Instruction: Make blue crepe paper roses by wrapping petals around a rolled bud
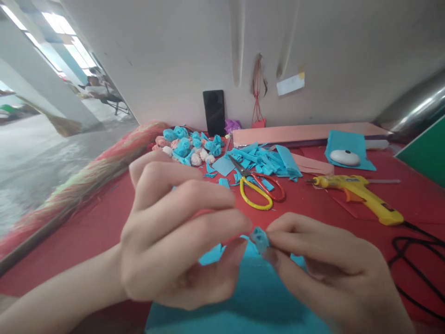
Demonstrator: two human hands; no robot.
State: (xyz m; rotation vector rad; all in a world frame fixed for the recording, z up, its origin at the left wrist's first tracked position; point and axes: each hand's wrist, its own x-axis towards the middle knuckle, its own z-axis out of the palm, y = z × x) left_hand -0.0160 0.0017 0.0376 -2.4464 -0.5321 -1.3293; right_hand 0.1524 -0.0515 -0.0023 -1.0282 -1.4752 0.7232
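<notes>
Blue paper, a small rolled piece (260, 237), sits pinched between the fingertips of both hands just above a wider blue sheet (250, 297) that lies at the near edge of the red surface (90, 232). The left hand (177, 236) curls its fingers over toward the roll, thumb underneath, with a loose blue strip (212, 254) trailing below it. The right hand (330, 273) closes thumb and forefinger tight on the roll from the other side, so the two hands meet at it.

Farther back on the surface lie scissors (255, 185) with one yellow and one red handle loop, blades pointing into a heap of cut blue strips (264, 160). To the left of that heap is a pile of finished paper rosettes (189, 146), blue, pink and white. A yellow glue gun (361, 195) lies to the right, well apart from the hands, its black cord (413, 260) looping off toward the near right edge. Behind it a white computer mouse (345, 157) rests on another blue sheet (361, 144). A dark phone (214, 112) leans upright against the wall, and a long pink board (306, 133) lies along the wall's foot.
</notes>
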